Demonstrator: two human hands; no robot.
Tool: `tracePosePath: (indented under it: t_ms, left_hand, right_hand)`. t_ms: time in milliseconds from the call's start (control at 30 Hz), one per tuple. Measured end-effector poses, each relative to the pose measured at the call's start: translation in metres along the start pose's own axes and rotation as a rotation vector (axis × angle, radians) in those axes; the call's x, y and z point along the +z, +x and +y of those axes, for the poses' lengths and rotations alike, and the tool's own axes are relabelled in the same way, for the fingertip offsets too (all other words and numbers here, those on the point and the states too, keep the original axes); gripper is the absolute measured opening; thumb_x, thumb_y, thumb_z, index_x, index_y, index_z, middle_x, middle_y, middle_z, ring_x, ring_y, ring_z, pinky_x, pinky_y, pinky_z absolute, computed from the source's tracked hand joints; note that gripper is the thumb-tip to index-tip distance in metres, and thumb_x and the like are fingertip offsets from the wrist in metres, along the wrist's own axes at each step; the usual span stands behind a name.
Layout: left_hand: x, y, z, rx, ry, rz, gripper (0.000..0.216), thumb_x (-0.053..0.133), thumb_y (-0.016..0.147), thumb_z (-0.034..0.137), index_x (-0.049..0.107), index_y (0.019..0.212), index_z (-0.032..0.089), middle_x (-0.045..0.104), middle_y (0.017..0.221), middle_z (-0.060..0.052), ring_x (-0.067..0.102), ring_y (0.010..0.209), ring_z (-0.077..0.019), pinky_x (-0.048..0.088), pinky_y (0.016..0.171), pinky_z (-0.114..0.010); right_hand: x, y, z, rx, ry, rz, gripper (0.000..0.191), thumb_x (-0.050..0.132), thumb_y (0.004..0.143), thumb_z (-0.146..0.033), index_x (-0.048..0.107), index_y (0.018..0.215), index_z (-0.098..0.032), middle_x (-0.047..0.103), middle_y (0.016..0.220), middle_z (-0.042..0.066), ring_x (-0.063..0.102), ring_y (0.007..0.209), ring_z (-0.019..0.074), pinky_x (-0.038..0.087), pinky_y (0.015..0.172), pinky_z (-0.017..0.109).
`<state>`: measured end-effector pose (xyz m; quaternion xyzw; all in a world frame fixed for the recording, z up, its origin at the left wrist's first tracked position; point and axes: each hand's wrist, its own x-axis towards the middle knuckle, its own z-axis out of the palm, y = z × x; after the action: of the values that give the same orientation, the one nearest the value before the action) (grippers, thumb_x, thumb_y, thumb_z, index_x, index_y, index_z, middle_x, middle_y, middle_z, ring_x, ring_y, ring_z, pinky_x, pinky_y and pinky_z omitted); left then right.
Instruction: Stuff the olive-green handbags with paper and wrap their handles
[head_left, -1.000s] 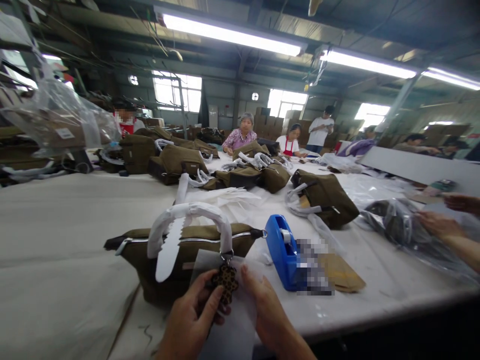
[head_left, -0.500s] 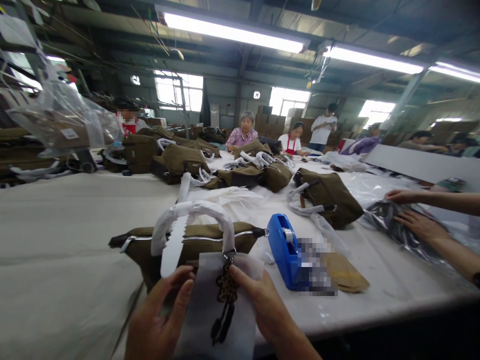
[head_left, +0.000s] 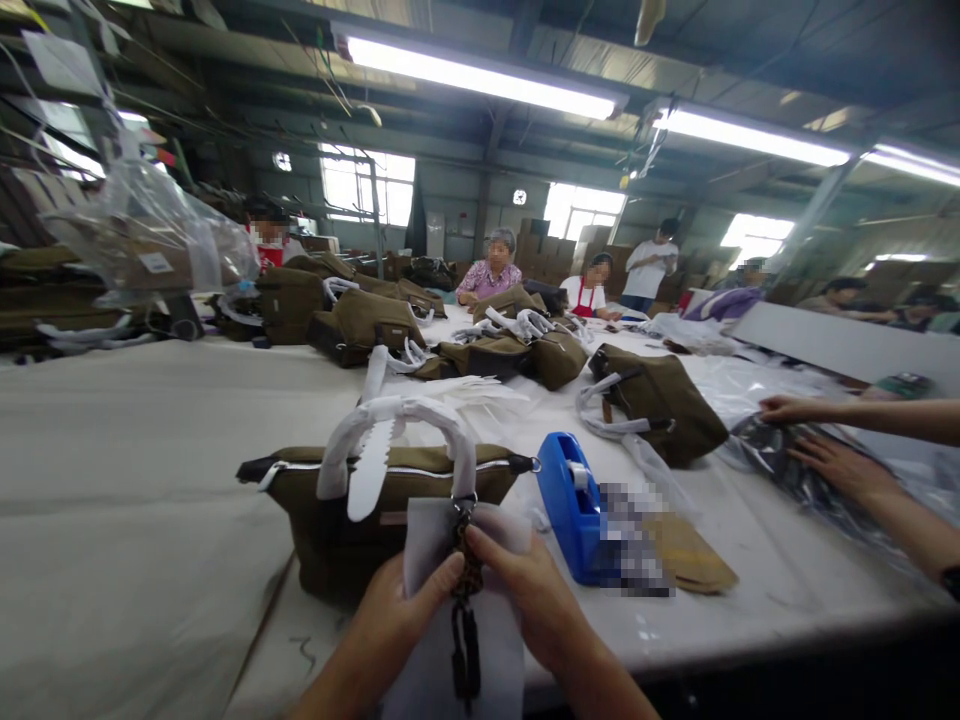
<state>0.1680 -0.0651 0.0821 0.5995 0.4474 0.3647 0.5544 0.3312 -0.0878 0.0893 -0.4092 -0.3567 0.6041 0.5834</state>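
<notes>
An olive-green handbag [head_left: 315, 545] with a silver zip stands before me, its handle [head_left: 448, 420] wrapped in white padding. From a ring at the handle's base hangs a leopard-print charm [head_left: 469, 578] with dark straps. Behind the charm lies a translucent white paper sheet [head_left: 427, 530]. My left hand [head_left: 397, 620] is closed on the sheet's left side, thumb close against the charm. Closed from the right, my right hand [head_left: 544, 595] has its thumb on the charm's top and its fingers behind the sheet. A white strip with a serrated edge [head_left: 370, 470] hangs through the handle.
Right of the bag stands a blue tape dispenser [head_left: 566, 510], with brown paper pieces [head_left: 690, 555] beside it. Another olive bag [head_left: 664, 400] lies farther back; several more pile up behind [head_left: 367, 325]. A co-worker's hands [head_left: 840, 460] press clear plastic at the right.
My left hand has moved right, from beside the bag's front to the sheet and charm. My right hand keeps its hold. The view has shifted slightly.
</notes>
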Motion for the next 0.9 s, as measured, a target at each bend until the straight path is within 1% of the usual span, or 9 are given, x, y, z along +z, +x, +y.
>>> tracePosePath:
  t_ms: [100,200,267,333,433,567,733,833,900]
  left_hand:
    - [0.009,-0.003,-0.005,-0.019,0.010,0.091,0.046,0.068,0.083,0.054,0.080,0.101,0.014,0.080,0.098,-0.010,0.073,0.102,-0.0348,0.058,0.088,-0.038]
    - [0.010,-0.004,-0.003,-0.010,0.037,0.095,0.047,0.066,0.083,0.057,0.081,0.095,0.014,0.081,0.094,-0.009,0.074,0.095,-0.0340,0.058,0.083,-0.036]
    - [0.008,-0.005,-0.002,-0.024,0.021,0.106,0.047,0.066,0.083,0.058,0.081,0.093,0.015,0.081,0.091,-0.008,0.074,0.092,-0.0324,0.058,0.080,-0.034]
    - [0.005,-0.005,-0.001,-0.041,-0.003,0.113,0.047,0.067,0.084,0.058,0.080,0.093,0.015,0.081,0.090,-0.007,0.074,0.091,-0.0309,0.057,0.079,-0.032]
    - [0.003,-0.003,-0.003,-0.041,-0.001,0.085,0.047,0.065,0.085,0.059,0.080,0.094,0.015,0.080,0.092,-0.007,0.073,0.093,-0.0302,0.057,0.080,-0.032]
    - [0.005,-0.002,-0.005,-0.026,0.009,0.085,0.046,0.066,0.085,0.058,0.078,0.097,0.015,0.080,0.094,-0.008,0.072,0.093,-0.0307,0.056,0.082,-0.032]
    - [0.009,-0.009,-0.008,0.002,0.075,0.103,0.045,0.061,0.089,0.058,0.075,0.091,0.015,0.077,0.084,-0.007,0.070,0.083,-0.0276,0.054,0.074,-0.030]
    - [0.009,-0.013,-0.012,0.068,0.142,0.107,0.049,0.048,0.097,0.058,0.071,0.086,0.016,0.073,0.076,-0.005,0.067,0.074,-0.0237,0.053,0.068,-0.028]
    - [0.008,-0.014,-0.012,0.135,0.180,0.101,0.050,0.044,0.099,0.057,0.071,0.097,0.015,0.074,0.082,-0.005,0.069,0.079,-0.0239,0.054,0.072,-0.028]
  right_hand:
    - [-0.002,0.002,-0.002,-0.060,-0.139,0.021,0.039,0.082,0.078,-0.046,0.079,0.105,-0.017,0.077,0.103,0.008,0.069,0.103,0.0293,0.053,0.093,0.040]
    - [-0.010,0.000,-0.001,-0.073,-0.254,0.079,0.044,0.083,0.077,-0.049,0.079,0.105,-0.017,0.078,0.102,0.010,0.070,0.101,0.0308,0.054,0.092,0.042]
    - [-0.020,-0.004,0.003,-0.032,-0.146,0.095,0.050,0.081,0.078,-0.054,0.077,0.111,-0.016,0.077,0.104,0.011,0.070,0.100,0.0306,0.055,0.090,0.043]
    - [-0.030,-0.008,0.010,0.010,0.108,0.091,0.051,0.075,0.083,-0.058,0.075,0.112,-0.017,0.076,0.102,0.011,0.070,0.098,0.0293,0.057,0.086,0.042]
    - [-0.038,-0.013,0.025,0.056,0.334,0.109,0.041,0.079,0.081,-0.052,0.076,0.104,-0.018,0.076,0.092,0.008,0.071,0.088,0.0251,0.059,0.075,0.035]
    - [-0.030,-0.016,0.040,0.071,0.202,0.060,0.037,0.089,0.072,-0.037,0.074,0.101,-0.019,0.072,0.082,0.003,0.067,0.070,0.0163,0.055,0.062,0.025]
    - [-0.015,-0.007,0.049,-0.053,-0.018,0.122,0.048,0.086,0.071,-0.053,0.065,0.095,-0.016,0.061,0.077,-0.001,0.057,0.053,0.0087,0.048,0.044,0.019]
    - [-0.011,-0.001,0.057,-0.105,-0.098,0.143,0.049,0.082,0.075,-0.058,0.059,0.090,-0.017,0.054,0.070,-0.005,0.055,0.045,0.0081,0.049,0.041,0.021]
    - [-0.009,0.001,0.060,-0.122,-0.142,0.149,0.048,0.079,0.078,-0.058,0.057,0.090,-0.017,0.052,0.068,-0.006,0.056,0.044,0.0092,0.050,0.041,0.021]
